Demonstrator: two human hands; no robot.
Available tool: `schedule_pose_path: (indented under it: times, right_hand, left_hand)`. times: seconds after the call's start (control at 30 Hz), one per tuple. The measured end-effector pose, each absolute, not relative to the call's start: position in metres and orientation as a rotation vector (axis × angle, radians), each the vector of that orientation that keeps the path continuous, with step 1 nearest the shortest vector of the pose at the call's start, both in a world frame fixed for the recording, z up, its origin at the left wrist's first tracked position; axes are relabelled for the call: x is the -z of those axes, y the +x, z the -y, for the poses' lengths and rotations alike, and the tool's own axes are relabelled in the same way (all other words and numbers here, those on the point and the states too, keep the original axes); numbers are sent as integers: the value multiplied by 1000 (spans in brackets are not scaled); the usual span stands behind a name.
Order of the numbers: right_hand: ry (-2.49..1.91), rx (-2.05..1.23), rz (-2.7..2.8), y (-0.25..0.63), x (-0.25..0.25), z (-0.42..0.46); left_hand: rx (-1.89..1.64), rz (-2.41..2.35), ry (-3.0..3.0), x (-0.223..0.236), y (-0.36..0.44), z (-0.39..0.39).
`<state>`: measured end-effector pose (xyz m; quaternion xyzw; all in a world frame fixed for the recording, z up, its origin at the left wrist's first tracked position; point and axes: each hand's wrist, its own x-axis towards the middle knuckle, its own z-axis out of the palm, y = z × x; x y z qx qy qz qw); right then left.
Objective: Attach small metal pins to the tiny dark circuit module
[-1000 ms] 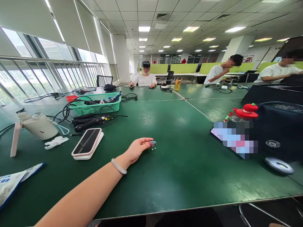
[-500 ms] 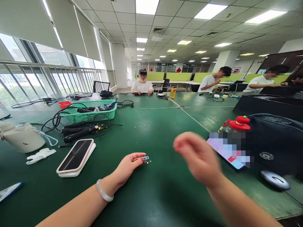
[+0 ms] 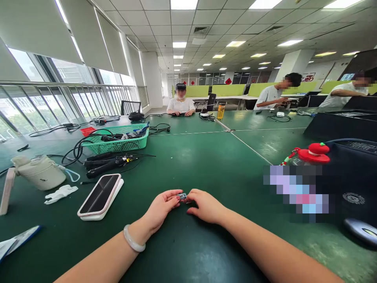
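Note:
A small blue circuit board (image 3: 183,195) is pinched between the thumb and fingers of my left hand (image 3: 162,208), just above the green table (image 3: 176,169). My right hand (image 3: 206,206) is at the board's right end, fingertips at or very near its edge. Its thumb hangs lower, apart from the fingers, and I see nothing gripped between them. The small pale piece at the board's lower right is mostly hidden by my right fingers.
Left of my hands lie a phone (image 3: 101,196), a crumpled tissue (image 3: 61,194), black cable-like tools (image 3: 107,165) and a green basket (image 3: 118,146). On the right are a red-capped bottle (image 3: 313,153), a dark bag (image 3: 347,177) and a mouse (image 3: 363,232). Several people sit farther back.
My right hand has come down and left from above the table to the circuit board. My left hand keeps hold of the board. The view has shifted slightly.

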<state>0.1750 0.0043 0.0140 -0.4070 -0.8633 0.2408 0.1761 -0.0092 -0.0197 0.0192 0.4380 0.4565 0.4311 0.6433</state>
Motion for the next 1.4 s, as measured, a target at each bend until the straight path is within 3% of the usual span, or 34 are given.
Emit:
schedule_pose_path:
  times: [0.47,0.87,1.4]
  right_hand:
    - [-1060,-486,2420,174,5,-9]
    - [-1291,-363,2372,182,1,-10]
    - [-1328,-403,2328,186,-2,-12]
  left_hand:
    - [-1020,-1123,890,-22,0,12]
    - [-1079,-1183,917,-25,20,-9]
    - [-1104,-1044,970,-9,10,-8]
